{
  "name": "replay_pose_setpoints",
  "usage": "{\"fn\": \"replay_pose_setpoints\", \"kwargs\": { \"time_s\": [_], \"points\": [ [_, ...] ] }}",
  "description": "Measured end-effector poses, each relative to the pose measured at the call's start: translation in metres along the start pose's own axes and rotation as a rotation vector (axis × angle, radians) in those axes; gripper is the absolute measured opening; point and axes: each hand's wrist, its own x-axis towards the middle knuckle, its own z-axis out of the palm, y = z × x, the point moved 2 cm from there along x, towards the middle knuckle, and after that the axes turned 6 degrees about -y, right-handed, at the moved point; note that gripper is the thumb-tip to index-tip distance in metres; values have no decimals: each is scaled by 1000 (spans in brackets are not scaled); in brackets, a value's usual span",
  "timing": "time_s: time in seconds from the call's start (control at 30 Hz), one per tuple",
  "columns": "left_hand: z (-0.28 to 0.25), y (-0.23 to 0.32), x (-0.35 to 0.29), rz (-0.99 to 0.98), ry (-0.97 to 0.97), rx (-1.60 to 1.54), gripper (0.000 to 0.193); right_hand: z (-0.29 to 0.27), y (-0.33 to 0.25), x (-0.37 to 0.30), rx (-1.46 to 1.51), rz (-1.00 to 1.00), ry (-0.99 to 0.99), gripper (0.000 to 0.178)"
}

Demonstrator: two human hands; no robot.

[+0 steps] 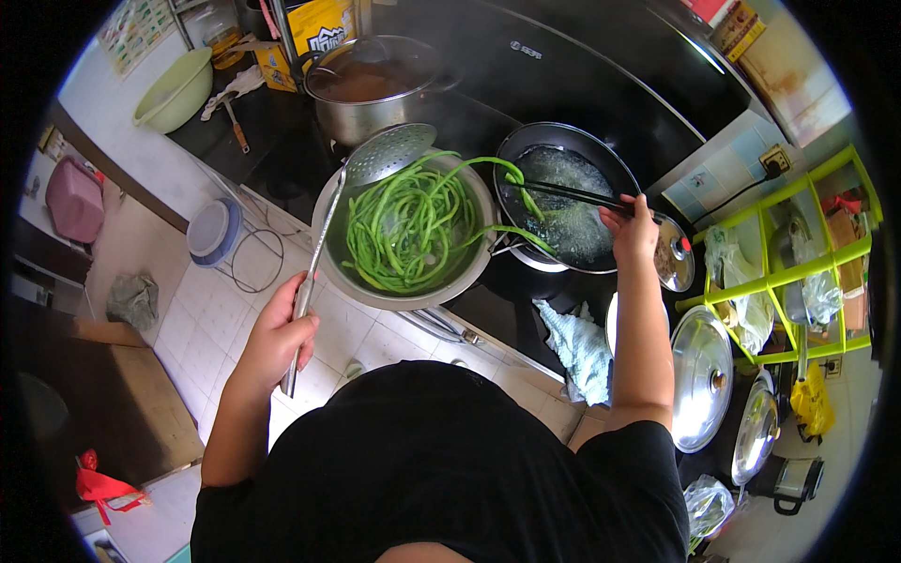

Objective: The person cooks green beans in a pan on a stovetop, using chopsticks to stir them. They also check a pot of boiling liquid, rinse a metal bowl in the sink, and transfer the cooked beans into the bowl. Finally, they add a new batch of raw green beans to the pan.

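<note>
My left hand grips the metal handle of a skimmer, whose perforated head tilts over the far left rim of a steel basin. Long green beans lie coiled in that basin. In my right hand is a pair of dark chopsticks, reaching left across a black wok. Bubbling water fills the wok. A few bean strands stretch from the basin over the wok's left rim, near the chopstick tips. Whether the tips pinch them I cannot make out.
A steel pot of brown liquid stands behind the basin. A light blue cloth lies at the counter's front edge. To the right are pan lids and a green rack. A pale green bowl sits far left.
</note>
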Motion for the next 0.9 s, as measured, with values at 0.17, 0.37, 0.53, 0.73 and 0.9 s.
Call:
{"fn": "replay_pose_setpoints", "kwargs": {
  "time_s": [0.17,0.37,0.53,0.73,0.9],
  "points": [
    [2,-9,-5,60,48,-10,55,-1,-15,-5,69,19,-92,37],
    [-2,-12,-4,69,62,8,56,95,-14,-79,-101,-185,-244,41],
    [-3,-9,4,59,25,15,55,132,43,-131,-281,-123,-596,26],
    [-19,-21,0,35,36,2,56,90,-20,-153,-343,-307,-457,27],
    [-30,-25,3,30,24,-7,56,33,-70,-159,-436,-376,-159,35]
  ]
}}
